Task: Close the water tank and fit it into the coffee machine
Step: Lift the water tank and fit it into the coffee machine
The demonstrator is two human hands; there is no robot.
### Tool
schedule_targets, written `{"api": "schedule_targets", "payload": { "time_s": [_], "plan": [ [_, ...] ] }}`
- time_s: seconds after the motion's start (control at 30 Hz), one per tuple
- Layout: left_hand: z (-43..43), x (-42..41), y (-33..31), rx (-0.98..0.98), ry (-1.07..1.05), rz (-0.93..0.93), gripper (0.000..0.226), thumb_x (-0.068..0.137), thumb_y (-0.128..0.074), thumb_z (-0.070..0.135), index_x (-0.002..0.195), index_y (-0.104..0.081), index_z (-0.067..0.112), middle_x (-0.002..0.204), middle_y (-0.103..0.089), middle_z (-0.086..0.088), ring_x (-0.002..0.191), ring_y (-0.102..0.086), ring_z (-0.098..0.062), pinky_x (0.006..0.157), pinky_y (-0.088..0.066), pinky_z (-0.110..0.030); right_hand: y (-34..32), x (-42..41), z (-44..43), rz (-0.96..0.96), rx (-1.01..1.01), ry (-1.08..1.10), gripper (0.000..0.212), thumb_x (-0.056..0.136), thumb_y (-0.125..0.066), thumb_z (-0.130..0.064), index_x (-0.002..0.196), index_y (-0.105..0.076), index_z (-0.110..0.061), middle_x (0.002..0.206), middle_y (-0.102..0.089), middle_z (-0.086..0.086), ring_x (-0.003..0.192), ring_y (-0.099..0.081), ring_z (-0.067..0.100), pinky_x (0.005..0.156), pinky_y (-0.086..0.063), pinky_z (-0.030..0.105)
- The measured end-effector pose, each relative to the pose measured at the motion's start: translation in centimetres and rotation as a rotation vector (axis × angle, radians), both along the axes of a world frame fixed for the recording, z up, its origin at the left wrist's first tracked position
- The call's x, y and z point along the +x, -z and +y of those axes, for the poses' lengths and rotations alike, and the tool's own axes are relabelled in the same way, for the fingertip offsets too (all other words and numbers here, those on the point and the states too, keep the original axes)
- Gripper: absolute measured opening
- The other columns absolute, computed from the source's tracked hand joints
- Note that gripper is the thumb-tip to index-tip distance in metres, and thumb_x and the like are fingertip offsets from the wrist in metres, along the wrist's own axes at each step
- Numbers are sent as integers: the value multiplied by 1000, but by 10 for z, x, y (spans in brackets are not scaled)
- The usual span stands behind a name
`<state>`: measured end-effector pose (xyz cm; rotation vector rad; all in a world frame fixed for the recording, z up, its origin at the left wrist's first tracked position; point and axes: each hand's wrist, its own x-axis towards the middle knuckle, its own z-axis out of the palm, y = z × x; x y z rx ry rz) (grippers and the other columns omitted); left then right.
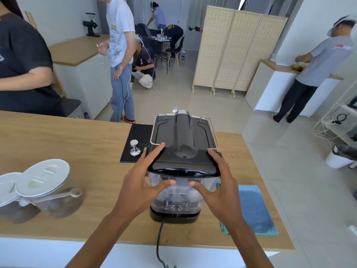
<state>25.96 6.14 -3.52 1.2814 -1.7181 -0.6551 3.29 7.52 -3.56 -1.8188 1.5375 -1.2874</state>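
The black coffee machine [183, 130] stands on the wooden counter with its back towards me. The clear water tank [176, 198] sits at its rear, on the black base, with its black lid [183, 163] down on top. My left hand [143, 182] holds the tank's left side, fingers along the lid edge and thumb on the clear front. On the right side my right hand [216, 182] grips the same way, thumb on the front wall.
A steel tamper [134, 147] stands on a black rubber mat [137, 140] left of the machine. Two clear jars with white lids [44, 176] are at the near left. A blue cloth [255, 207] lies to the right. The machine's power cord [159, 242] hangs over the counter's near edge. Several people stand beyond.
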Motion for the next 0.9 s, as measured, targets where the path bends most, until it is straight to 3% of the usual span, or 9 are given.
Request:
{"api": "schedule_targets", "payload": {
  "time_s": [0.3,0.43,0.7,0.8,0.9],
  "plan": [
    [-1,1,7,20,9,-5,91,72,-79,57,150,-32,55,156,-36,30,153,-23,-10,110,-39,-35,12,-3,-2,-2,27,6,90,72,-79,-62,150,-36,-49,160,-40,-16,151,-37,15,116,-41,54],
    [3,-1,17,59,14,27,91,71,-81,55,149,-32,58,159,-37,23,153,-22,-11,114,-40,-48,25,-1,3,-16,50,28,90,73,-83,-54,150,-38,-45,156,-45,-17,145,-44,9,113,-46,49],
    [2,1,21,62,25,35,92,71,-79,59,149,-32,56,159,-39,19,152,-29,-15,110,-45,-50,27,0,3,-33,51,17,89,76,-88,-38,150,-39,-39,154,-48,-17,141,-47,5,114,-46,43],
    [1,1,22,54,29,6,92,72,-78,59,150,-29,57,163,-33,18,153,-23,-12,114,-41,-45,29,0,3,-36,46,4,90,76,-88,-36,151,-38,-39,153,-49,-17,140,-48,4,113,-47,42],
    [1,2,25,57,30,-1,92,72,-73,64,150,-25,59,166,-25,15,153,-23,-10,110,-39,-27,26,0,3,-47,60,-2,90,76,-87,-38,151,-38,-39,153,-48,-18,140,-48,3,114,-47,39]
  ]
}}
